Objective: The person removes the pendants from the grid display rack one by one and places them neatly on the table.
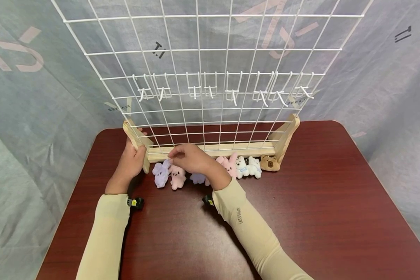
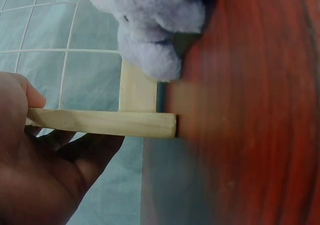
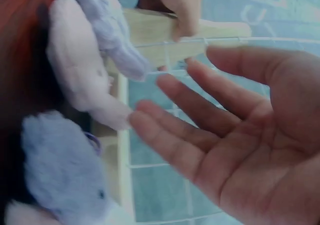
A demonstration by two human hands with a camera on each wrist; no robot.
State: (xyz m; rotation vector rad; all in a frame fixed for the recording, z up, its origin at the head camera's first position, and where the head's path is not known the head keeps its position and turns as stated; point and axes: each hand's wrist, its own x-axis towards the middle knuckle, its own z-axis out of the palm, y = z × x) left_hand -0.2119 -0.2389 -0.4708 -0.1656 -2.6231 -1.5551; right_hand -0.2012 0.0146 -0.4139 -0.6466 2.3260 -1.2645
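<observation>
My left hand (image 1: 128, 161) grips the left wooden side support (image 2: 105, 122) of a white wire grid rack, its thumb on one side and its fingers on the other. My right hand (image 1: 192, 157) hovers palm-in above the row of plush toys, its fingers parted and holding nothing in the right wrist view. Nearest its fingertips are a purple bunny plush (image 1: 161, 175) and a pink bunny plush (image 1: 177, 178); whether a fingertip touches the pink ear I cannot tell. Another purple plush (image 1: 197, 178) is partly hidden under the right hand and forearm.
Further right along the wooden base (image 1: 243, 147) lie a pink bunny plush (image 1: 232, 165), two white plush toys (image 1: 254, 168) and a brown bear plush (image 1: 270, 163). Several white wire hooks (image 1: 232, 95) hang on the grid (image 1: 199, 49), sticking out toward me above the dark red table (image 1: 322, 202).
</observation>
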